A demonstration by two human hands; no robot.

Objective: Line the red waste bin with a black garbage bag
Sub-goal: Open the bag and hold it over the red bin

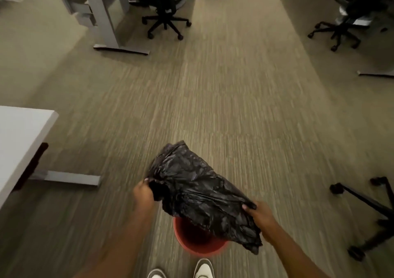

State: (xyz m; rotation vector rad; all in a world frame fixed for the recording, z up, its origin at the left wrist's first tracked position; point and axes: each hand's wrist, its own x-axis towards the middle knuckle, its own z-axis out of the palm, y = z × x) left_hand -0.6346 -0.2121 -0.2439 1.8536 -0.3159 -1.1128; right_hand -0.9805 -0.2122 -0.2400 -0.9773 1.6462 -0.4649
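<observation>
A crumpled black garbage bag (198,190) is stretched in the air between my two hands. My left hand (144,194) grips its left edge and my right hand (259,216) grips its right edge. Below the bag, on the carpet just in front of my shoes, stands the red waste bin (193,241). The bag hangs over the bin's upper right part and hides that side of the rim. The bin's visible inside looks bare red.
A white desk (19,141) with a metal foot stands at the left. Another desk leg (104,15) and a black office chair (168,11) stand at the back. Chair bases (366,205) sit at the right. Carpet lies open ahead.
</observation>
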